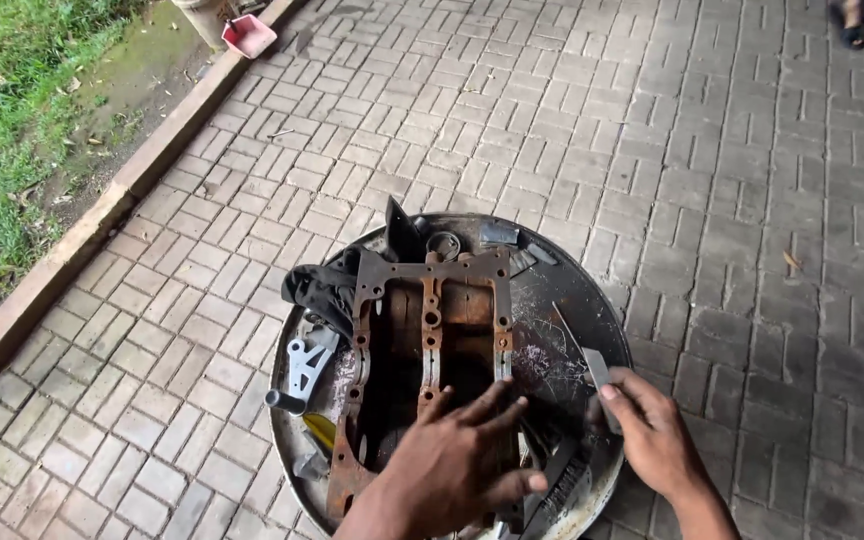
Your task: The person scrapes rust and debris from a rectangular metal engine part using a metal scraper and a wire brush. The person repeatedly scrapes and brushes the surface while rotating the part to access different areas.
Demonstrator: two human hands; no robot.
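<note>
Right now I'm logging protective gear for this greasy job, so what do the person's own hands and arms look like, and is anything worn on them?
Both are bare. The left hand has no glove, ring or watch showing, and its forearm shows no sleeve down to the frame's lower edge. The right hand is likewise ungloved, its wrist and forearm uncovered, with no band or strap in view.

The left hand (452, 462) covers the near end of the rusty rectangular metal frame (430, 340). Below it, the round metal pan's (592, 300) near rim is cut off by the bottom edge. Beside the frame, small grey parts are unidentifiable.
</note>
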